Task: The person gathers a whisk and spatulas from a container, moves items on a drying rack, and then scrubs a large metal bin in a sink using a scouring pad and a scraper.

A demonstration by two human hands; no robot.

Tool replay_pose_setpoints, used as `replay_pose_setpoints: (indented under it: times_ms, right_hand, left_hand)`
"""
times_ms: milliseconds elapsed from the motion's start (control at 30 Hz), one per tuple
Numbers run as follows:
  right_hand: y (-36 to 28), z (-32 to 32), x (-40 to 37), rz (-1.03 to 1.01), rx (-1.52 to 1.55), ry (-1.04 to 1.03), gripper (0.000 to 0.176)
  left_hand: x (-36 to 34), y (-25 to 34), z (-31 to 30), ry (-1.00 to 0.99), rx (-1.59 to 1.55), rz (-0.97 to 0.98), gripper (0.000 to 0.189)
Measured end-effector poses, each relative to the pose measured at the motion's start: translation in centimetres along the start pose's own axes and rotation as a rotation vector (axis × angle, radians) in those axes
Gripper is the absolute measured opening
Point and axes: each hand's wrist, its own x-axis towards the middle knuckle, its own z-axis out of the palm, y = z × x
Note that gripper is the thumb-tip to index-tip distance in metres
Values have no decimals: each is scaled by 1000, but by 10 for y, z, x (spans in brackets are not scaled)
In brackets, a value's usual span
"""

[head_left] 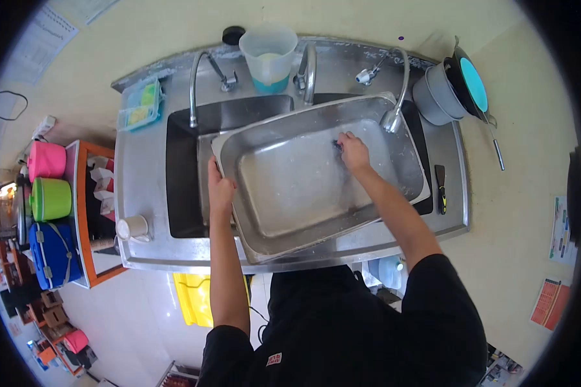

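Observation:
A large rectangular metal pan [290, 180] lies tilted across the double sink [186, 187], its inside wet and streaked. My left hand [221, 187] grips the pan's left rim, fingers wrapped over the edge. Inside the pan, toward its upper right, my right hand [354, 152] is closed on a small dark scrubber [337, 145] pressed to the pan's bottom. A curved faucet [392, 119] hangs over the pan's upper right corner; no water stream shows from it.
Another faucet [193, 116] stands at the left basin. Behind are a plastic jug [269, 58] with blue-green liquid and a sponge container [141, 106]. A cup [133, 228] sits left, a scraper [441, 187] right, stacked pots [438, 97] upper right.

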Motion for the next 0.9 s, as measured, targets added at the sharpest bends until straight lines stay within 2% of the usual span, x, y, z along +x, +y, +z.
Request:
replay_pose_setpoints:
  times_ms: [67,133,167,200,267,367,433,500,600,800,900]
  right_hand:
    - [-5,-6,-2,-117,-13,-137,17]
    - [-8,-12,-14,-303,118,-283,17]
    - [-13,-13,-24,-392,190,-362,18]
    - [-24,-13,-31,-414,208,-410,18]
    - [-43,-11,-49,-456,253,-507,19]
    - [-105,21,-75,-638,456,-659,21]
    - [-149,56,-87,-725,478,-777,24]
    - [-184,86,-89,-761,519,-762,25]
    - [-214,97,-89,-705,654,-809,24]
    - [-168,34,-69,-622,653,-1224,20]
    - [-208,46,-82,-630,797,-1103,19]
  left_hand:
    - [5,-8,-18,3,53,67,73]
    - [18,-1,-34,-5,157,146,67]
    - [23,4,-40,37,354,198,61]
    - [31,8,-46,74,555,248,55]
    - [36,4,-43,159,635,337,43]
    - [26,33,-28,192,600,119,34]
    - [26,30,-29,200,643,67,31]
    - [29,25,-32,206,677,73,29]
    - [29,17,-34,206,707,122,24]
    - [26,5,-48,241,577,73,17]
    - [26,-7,-50,211,476,73,19]
